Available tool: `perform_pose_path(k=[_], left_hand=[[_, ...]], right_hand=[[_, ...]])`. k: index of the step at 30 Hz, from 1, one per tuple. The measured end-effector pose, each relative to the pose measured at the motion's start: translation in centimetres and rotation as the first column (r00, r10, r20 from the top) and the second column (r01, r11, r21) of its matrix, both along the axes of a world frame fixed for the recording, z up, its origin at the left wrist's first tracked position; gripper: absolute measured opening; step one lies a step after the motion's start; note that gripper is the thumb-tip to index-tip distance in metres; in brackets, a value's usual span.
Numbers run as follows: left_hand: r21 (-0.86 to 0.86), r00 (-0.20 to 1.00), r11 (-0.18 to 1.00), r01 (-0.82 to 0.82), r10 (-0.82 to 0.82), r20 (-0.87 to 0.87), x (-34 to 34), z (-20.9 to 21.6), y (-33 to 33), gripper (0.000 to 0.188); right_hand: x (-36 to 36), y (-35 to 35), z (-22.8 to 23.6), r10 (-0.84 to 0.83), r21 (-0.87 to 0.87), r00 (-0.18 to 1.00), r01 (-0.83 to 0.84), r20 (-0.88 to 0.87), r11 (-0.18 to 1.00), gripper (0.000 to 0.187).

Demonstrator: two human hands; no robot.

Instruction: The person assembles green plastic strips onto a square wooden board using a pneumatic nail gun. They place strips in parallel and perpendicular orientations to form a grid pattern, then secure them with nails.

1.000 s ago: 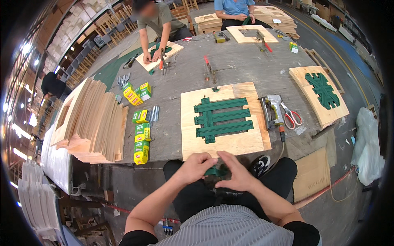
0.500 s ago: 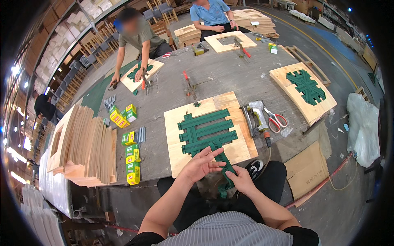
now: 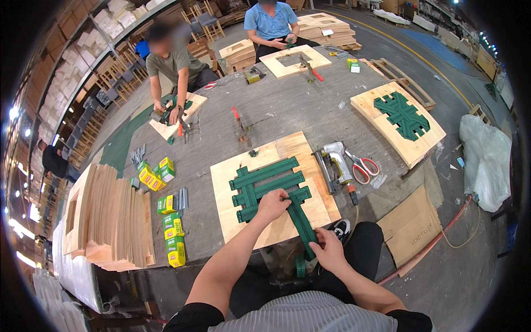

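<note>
A plywood board lies in front of me with woven dark green straps on it. My left hand presses the upper end of a loose green strap against the weave. My right hand pinches the same strap lower down, near the board's front edge. The strap's free end hangs down past the edge between my knees.
A staple gun and red-handled scissors lie right of the board. Yellow-green boxes and a plywood stack sit left. A second woven board is at right. Two other people work at the far side.
The camera has tilted and come closer. My hands have risen from my lap onto the board, drawing the green strap up across the weave.
</note>
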State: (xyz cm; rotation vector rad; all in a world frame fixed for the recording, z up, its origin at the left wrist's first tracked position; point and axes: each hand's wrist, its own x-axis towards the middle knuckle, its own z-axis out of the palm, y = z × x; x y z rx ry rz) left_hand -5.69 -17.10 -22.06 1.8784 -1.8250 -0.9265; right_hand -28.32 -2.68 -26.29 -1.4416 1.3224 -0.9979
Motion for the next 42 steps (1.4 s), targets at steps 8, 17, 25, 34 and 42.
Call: perform_pose_path(k=[8, 17, 25, 34, 42], left_hand=[[0.069, 1.0, 0.997, 0.025, -0.024, -0.011, 0.0, -0.3, -0.7, 0.024], [0.092, 0.989, 0.996, 0.004, 0.01, -0.15, 0.6, -0.8, -0.7, 0.025], [-0.016, 0.996, 0.998, -0.066, 0.065, -0.054, 1.3, -1.4, -2.5, 0.027], [0.327, 0.745, 0.904, -0.276, 0.416, -0.521, 3.0, 0.6, -6.2, 0.023], [-0.101, 0.986, 0.985, 0.142, -0.132, 0.1, 3.9, 0.3, -10.5, 0.027]], right_hand=[[3.4, -3.9, 3.6, -0.077, 0.506, 0.762, -0.347, 0.643, 0.79, 0.078], [8.0, -9.3, 2.9, -0.305, 0.523, 0.474, -0.442, 0.826, 0.729, 0.033], [9.3, -12.6, 0.9, -0.603, 0.563, 0.127, -0.546, 0.788, 0.621, 0.021], [6.0, -7.5, 4.2, -0.081, 0.584, 0.785, -0.383, 0.615, 0.716, 0.057], [4.2, -6.8, 2.8, -0.113, 0.581, 0.798, -0.326, 0.592, 0.746, 0.067]])
